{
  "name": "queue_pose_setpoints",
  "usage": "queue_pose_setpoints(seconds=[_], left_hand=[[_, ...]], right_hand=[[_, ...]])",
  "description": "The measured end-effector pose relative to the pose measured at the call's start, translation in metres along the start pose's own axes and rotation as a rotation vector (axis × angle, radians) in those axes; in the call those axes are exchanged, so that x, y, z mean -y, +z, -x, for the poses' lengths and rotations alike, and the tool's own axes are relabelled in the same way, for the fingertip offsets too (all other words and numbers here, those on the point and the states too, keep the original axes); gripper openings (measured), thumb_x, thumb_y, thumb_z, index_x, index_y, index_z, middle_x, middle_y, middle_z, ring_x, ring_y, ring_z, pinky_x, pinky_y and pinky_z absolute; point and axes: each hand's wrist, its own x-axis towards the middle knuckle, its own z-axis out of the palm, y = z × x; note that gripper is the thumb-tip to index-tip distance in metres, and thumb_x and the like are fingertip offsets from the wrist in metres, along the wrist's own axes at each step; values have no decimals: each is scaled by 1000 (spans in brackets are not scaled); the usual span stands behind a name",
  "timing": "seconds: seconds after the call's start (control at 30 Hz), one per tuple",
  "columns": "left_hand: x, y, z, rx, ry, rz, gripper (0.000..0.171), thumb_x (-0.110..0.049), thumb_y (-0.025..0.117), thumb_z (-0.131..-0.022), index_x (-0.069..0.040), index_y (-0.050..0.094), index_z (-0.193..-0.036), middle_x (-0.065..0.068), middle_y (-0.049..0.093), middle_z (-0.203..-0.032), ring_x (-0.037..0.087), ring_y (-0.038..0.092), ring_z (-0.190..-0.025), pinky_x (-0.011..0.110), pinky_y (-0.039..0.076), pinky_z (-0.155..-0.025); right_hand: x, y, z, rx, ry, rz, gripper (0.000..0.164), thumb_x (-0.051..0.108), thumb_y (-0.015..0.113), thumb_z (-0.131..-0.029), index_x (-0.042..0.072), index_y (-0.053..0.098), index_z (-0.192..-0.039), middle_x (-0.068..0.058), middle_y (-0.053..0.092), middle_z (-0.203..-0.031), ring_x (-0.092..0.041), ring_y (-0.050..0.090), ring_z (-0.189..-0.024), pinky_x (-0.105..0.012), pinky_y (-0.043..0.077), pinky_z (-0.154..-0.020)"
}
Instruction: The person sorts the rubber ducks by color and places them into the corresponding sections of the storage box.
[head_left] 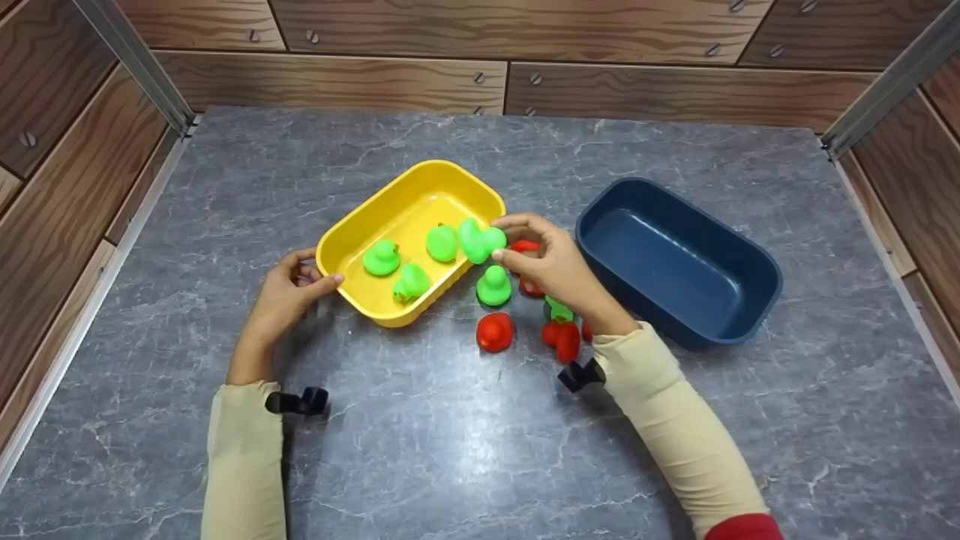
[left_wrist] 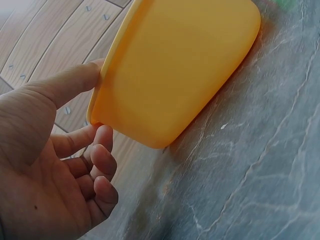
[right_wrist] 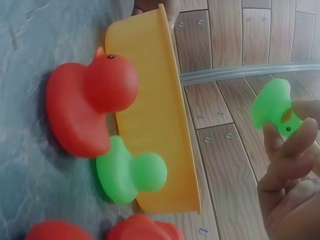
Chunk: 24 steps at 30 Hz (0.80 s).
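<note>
Though hazy, duck [right_wrist: 270, 103] in right hand [head_left: 553, 262]

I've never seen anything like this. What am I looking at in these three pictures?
There's no robot: a person works with bare hands. The widest picture comes from a camera worn on the head, looking forward and down; the others come from cameras on each wrist, watching that hand's work.

On the gray table stand a blue tub and a yellow tub with three green ducks inside. Between them lie red ducks and more green ones.

The left hand grips the yellow tub's rim; the right hand pinches another green duck.
</note>
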Motion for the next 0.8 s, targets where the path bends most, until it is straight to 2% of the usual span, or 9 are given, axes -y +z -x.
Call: queue_pose_setpoints(seconds=[0.2,0.47,0.8], left_hand=[[0,0,0,1,-5,2,63,-21,71,-87,2,43,-138,-2,51,-90,3,48,-73,16,42,-63],[-1,0,1,-6,-15,-11,62,-22,71,-87,2,44,-137,-2,51,-91,3,48,-72,16,42,-61],[1,0,0,4,-2,-12,62,-23,71,-87,2,44,-137,-2,51,-91,3,48,-71,16,42,-61]], right_hand=[[-2,9,-11,-23,-4,-1,40,13,68,-89,9,58,-127,-11,61,-110,-16,43,-47,-22,42,-48],[-11,26,-24,-35,-10,-1,39,9,68,-87,6,59,-125,-10,62,-101,-10,42,-46,-20,39,-45],[-17,48,-32,7,18,68,38,10,69,-87,8,60,-124,-15,64,-107,-20,52,-56,-20,42,-46]])
